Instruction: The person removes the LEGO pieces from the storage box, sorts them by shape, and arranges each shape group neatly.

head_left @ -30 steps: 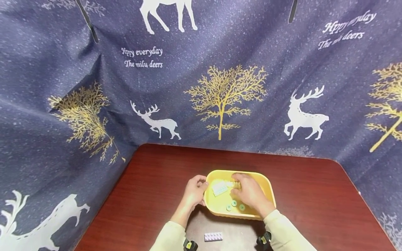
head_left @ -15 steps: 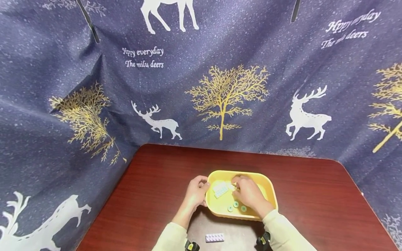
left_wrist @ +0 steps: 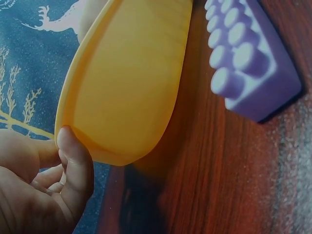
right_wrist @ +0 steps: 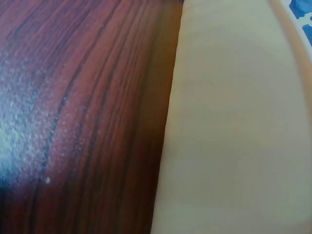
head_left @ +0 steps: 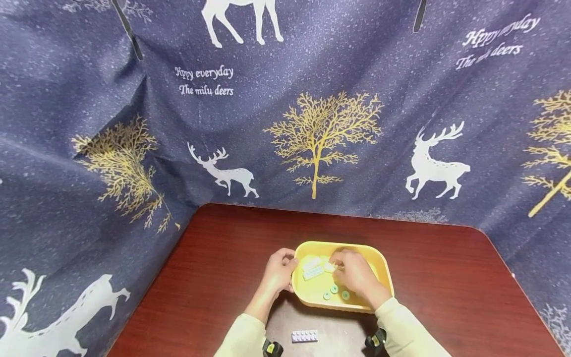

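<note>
A yellow plastic bin [head_left: 308, 300] stands on the table. My left hand [head_left: 278, 271] grips its left end, with the thumb [left_wrist: 75, 153] over the rim in the left wrist view. Inside the bin is my right hand [head_left: 354, 271], its fingertips and thumb pinching a small pale yellow toy brick [head_left: 328, 267], partly covered by the fingers. Left of that lie a light-green studded brick [head_left: 314, 272] and a whitish block [head_left: 311, 263]. Several small green rings [head_left: 334, 288] are on the bin floor nearer the front. In the right wrist view the bin's wall [right_wrist: 234, 122] hides the right hand.
A purple studded brick [head_left: 305, 336] lies on the dark red wooden table [head_left: 232, 238] in front of the bin, close by the left forearm. Behind the table hangs a blue cloth [head_left: 276, 168] printed with deer and trees.
The pale yellow brick at my right fingertips has turned and shows less of its length. The fingers have shifted slightly around it. My left hand keeps its hold on the bin.
</note>
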Tool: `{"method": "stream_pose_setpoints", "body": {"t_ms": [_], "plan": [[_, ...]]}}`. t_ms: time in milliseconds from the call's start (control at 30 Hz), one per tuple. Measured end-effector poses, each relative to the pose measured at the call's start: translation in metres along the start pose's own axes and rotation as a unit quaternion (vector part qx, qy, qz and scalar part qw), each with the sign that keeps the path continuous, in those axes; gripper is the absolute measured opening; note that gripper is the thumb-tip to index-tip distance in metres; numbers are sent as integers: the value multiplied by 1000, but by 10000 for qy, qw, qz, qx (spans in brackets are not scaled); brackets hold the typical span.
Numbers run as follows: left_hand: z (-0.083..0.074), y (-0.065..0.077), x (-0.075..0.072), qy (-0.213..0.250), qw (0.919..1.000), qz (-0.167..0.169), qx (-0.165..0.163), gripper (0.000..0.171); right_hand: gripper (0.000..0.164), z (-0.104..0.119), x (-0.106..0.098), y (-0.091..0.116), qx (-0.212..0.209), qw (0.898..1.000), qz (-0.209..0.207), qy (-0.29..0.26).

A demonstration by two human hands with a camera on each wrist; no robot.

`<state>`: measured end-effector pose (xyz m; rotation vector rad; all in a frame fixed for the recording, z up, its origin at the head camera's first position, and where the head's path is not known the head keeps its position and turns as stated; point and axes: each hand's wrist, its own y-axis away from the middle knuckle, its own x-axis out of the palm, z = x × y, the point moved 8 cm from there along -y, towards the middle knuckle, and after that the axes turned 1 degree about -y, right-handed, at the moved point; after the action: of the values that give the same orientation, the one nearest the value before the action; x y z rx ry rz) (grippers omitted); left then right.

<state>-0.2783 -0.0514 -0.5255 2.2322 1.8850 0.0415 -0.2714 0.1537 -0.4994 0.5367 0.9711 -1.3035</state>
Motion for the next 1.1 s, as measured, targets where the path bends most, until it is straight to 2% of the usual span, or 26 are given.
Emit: {"method": "stream_pose_setpoints", "body": {"t_ms": [367, 667, 933, 1100], "plan": [[-2, -2, 0, -17, 10000, 10, -88, 24, 28, 0, -20, 2, -23, 9997, -246, 45], [2, 1, 2, -5, 9998, 64, -208, 26, 29, 1, -31, 14, -26, 9995, -308, 25], [4, 2, 0, -41, 9998, 92, -163, 25, 30, 20, -47, 30, -507, 9963, -670, 186], [1, 2, 0, -49, 9999, 92, -129, 26, 31, 27, -57, 38, -506, 9955, -794, 79]]}}
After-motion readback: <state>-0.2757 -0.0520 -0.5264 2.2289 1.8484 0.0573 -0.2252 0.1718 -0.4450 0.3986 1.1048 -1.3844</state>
